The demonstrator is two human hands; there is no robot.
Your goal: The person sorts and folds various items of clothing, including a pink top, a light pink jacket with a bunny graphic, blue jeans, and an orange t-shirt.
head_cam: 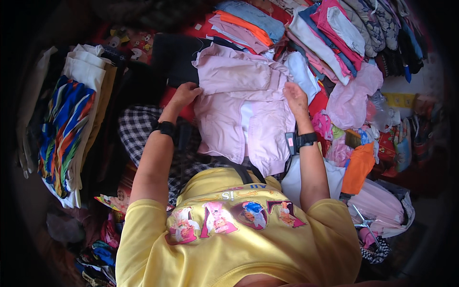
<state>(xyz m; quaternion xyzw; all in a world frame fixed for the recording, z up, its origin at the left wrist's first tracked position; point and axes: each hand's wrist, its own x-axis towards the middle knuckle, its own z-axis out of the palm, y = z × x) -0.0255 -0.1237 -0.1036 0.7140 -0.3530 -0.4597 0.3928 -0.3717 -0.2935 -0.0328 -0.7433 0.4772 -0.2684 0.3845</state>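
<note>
A pale pink zip-front jacket lies spread in front of me, its upper part folded over toward the middle. A strip of white lining shows between its open front edges. At the jacket's left edge, my left hand pinches the cloth by the fold. My right hand has its fingers curled on the opposite edge at about the same height; its fingertips are partly hidden. The jacket's lower end reaches my lap, over black-and-white checked cloth.
Folded clothes are stacked beyond the jacket, with another folded stack to their right. A black folded cloth lies at the upper left. White trousers and a multicoloured garment lie left. Loose clothes, including an orange piece, crowd the right.
</note>
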